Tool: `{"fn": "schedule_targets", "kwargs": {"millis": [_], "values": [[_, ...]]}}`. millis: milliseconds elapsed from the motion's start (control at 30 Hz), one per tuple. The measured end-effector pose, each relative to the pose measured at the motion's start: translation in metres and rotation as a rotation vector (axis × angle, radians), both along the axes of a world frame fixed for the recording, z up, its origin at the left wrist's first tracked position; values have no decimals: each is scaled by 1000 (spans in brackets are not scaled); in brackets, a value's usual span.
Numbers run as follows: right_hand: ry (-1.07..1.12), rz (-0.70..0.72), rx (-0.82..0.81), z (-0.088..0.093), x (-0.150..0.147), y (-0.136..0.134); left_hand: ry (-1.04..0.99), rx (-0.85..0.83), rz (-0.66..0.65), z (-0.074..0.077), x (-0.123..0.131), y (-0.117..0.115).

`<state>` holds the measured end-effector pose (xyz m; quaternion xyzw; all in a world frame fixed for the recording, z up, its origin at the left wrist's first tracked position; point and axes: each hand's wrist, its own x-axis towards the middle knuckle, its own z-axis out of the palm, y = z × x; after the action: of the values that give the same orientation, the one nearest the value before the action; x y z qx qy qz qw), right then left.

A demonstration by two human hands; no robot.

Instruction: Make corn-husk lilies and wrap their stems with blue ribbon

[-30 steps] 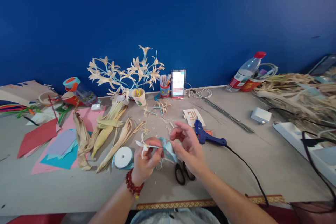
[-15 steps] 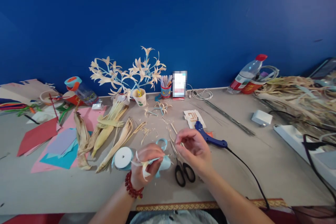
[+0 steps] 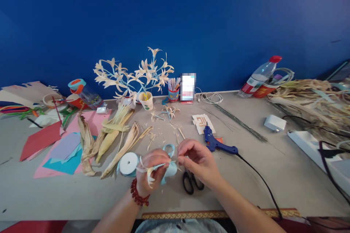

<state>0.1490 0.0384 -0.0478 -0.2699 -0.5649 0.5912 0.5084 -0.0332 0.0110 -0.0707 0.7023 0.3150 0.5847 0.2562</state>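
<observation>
My left hand (image 3: 153, 167), a red bead bracelet at its wrist, is closed around a small husk flower (image 3: 150, 179) with pale petals and a light-blue wrapped stem. Just right of the stem's end, my right hand (image 3: 197, 160) is closed in a pinch; what its fingertips hold, if anything, is too small to make out. A roll of light-blue ribbon (image 3: 129, 164) stands beside my left hand, and a loop of blue ribbon (image 3: 170, 149) lies behind it. Scissors (image 3: 188, 184) with black handles lie under my right hand, their blades mostly hidden.
Corn husks (image 3: 111, 140) and coloured paper (image 3: 41, 141) lie left. A paper cup (image 3: 146, 101) holds husk flowers at the back. To the right are a blue glue gun (image 3: 218, 142) with its cord, thin wires (image 3: 240, 122), a white adapter (image 3: 275, 123) and a power strip (image 3: 308, 149).
My right hand has moved left, its fingers drawing together close to the end of the flower's stem. My left hand stays almost in place, still holding the flower.
</observation>
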Motion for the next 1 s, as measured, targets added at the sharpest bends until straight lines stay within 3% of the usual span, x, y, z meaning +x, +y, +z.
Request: {"fn": "schedule_targets", "kwargs": {"millis": [167,400,600,767,933,1000], "values": [[6,-42,-146,-4,-1,2,-12,-69,13,0,2,0],[89,-127,-110,-5,-1,10,-4,-19,72,0,4,4],[-78,-296,-26,-8,6,14,12,-11,125,-7,4,5],[-169,-230,-51,-8,7,23,7,-32,130,-9,4,4],[-271,-216,95,-13,11,34,9,-39,122,-9,3,3],[-256,-226,77,-13,14,35,13,-37,123,-9,3,3]]}}
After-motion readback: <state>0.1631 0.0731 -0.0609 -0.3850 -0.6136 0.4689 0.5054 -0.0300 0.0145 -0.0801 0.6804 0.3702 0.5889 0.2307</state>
